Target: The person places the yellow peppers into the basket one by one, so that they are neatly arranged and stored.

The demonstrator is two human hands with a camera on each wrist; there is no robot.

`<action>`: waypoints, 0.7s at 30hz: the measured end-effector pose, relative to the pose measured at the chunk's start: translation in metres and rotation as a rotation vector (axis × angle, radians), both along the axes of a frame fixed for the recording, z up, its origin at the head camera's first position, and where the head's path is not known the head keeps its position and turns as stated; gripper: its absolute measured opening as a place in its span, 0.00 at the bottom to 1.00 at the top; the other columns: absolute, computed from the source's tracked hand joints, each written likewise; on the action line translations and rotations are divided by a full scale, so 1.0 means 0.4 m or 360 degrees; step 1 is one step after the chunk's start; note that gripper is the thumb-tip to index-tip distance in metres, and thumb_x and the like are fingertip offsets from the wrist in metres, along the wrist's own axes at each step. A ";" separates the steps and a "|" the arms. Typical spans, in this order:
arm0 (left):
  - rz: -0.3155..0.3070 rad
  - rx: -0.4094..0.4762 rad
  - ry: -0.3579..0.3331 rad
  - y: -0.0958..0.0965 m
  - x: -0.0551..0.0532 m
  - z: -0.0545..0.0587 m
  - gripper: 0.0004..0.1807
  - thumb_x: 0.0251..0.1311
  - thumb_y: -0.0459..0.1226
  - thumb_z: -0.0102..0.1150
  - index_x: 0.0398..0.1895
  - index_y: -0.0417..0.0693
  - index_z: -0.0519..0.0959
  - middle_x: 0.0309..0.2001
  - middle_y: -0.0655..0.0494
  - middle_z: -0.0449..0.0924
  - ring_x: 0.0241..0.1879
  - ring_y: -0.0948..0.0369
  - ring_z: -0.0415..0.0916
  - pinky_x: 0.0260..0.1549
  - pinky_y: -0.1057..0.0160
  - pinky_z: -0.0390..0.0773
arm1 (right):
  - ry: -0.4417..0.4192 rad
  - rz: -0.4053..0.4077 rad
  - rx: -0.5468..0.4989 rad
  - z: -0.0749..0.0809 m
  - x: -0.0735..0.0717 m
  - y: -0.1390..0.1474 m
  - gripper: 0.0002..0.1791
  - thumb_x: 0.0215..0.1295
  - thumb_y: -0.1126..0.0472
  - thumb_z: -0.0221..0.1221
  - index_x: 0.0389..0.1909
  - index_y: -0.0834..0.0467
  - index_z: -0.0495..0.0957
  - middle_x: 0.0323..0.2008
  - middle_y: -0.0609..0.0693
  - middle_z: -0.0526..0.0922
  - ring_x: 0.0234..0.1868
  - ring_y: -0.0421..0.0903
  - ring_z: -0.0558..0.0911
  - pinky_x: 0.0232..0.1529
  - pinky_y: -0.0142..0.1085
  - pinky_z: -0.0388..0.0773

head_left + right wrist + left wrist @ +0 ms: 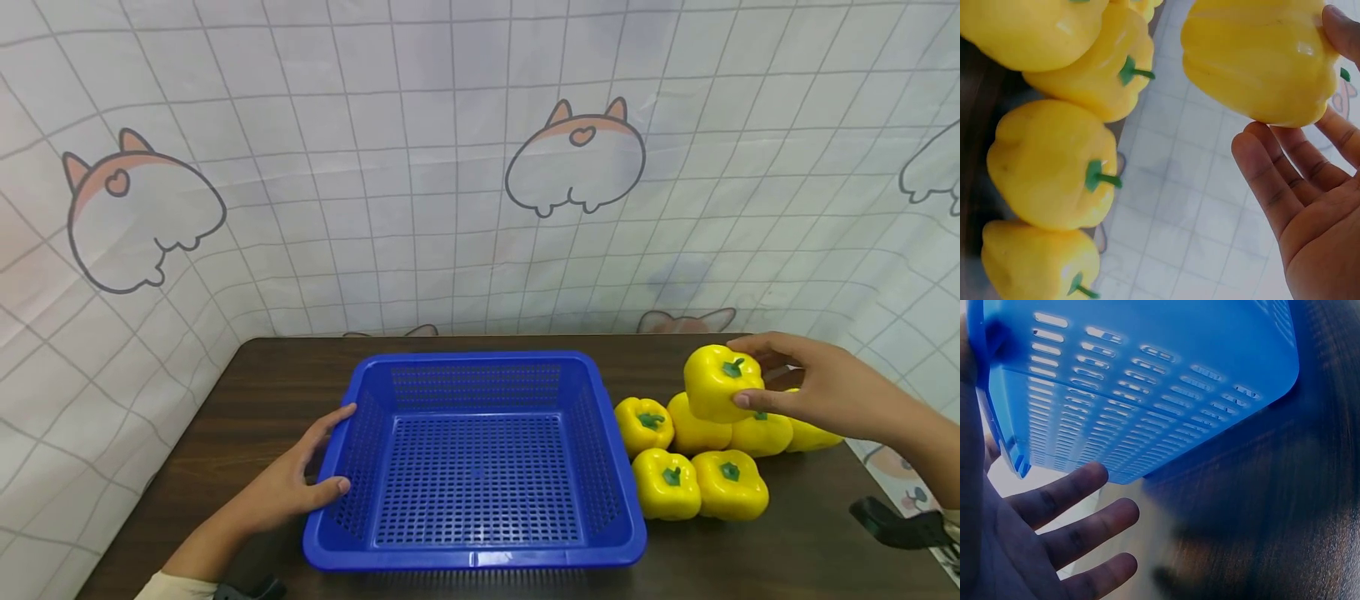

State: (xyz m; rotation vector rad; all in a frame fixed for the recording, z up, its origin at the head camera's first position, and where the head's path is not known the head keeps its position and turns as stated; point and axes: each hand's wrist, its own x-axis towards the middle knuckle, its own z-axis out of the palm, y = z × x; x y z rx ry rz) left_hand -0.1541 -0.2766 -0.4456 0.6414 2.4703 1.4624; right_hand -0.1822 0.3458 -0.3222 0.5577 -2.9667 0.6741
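A blue plastic basket [474, 559] with slotted sides stands on the dark wooden table. At its left rim, the thumb and index finger of my left hand [288, 483] rest over the edge. In the left wrist view, three straight fingers [1088, 540] spread beside the basket's outer wall [1210, 337]. My right hand [832, 390] holds a yellow bell pepper [708, 383] with a green stem, raised above several others. The right wrist view shows thumb and fingertips around this lifted pepper [1260, 69].
Right of the basket, yellow bell peppers [666, 485] sit close together in two rows, the nearest beside the basket's right wall. Behind the table [795, 533] hangs a white gridded cloth [465, 208] with cartoon animal prints.
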 end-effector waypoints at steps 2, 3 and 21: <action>0.0004 -0.0003 -0.0003 0.001 0.000 0.000 0.46 0.56 0.37 0.60 0.73 0.67 0.46 0.60 0.34 0.60 0.52 0.43 0.69 0.34 0.60 0.81 | -0.0032 -0.0004 -0.0010 0.005 -0.003 -0.011 0.36 0.54 0.43 0.64 0.62 0.52 0.68 0.50 0.56 0.76 0.45 0.55 0.78 0.40 0.46 0.79; 0.0005 -0.0002 -0.0004 0.001 0.000 0.000 0.45 0.56 0.37 0.60 0.73 0.67 0.46 0.60 0.34 0.60 0.52 0.43 0.69 0.34 0.60 0.81 | -0.0049 -0.0006 -0.0014 0.007 -0.005 -0.017 0.36 0.54 0.42 0.64 0.62 0.52 0.67 0.50 0.56 0.76 0.45 0.56 0.78 0.41 0.48 0.79; 0.0003 0.0003 0.0020 0.002 -0.002 -0.001 0.45 0.56 0.37 0.61 0.73 0.66 0.46 0.60 0.34 0.61 0.51 0.43 0.70 0.34 0.60 0.81 | -0.0115 0.0102 -0.0100 0.029 -0.052 -0.126 0.35 0.54 0.38 0.62 0.62 0.43 0.67 0.53 0.51 0.74 0.45 0.52 0.80 0.40 0.48 0.79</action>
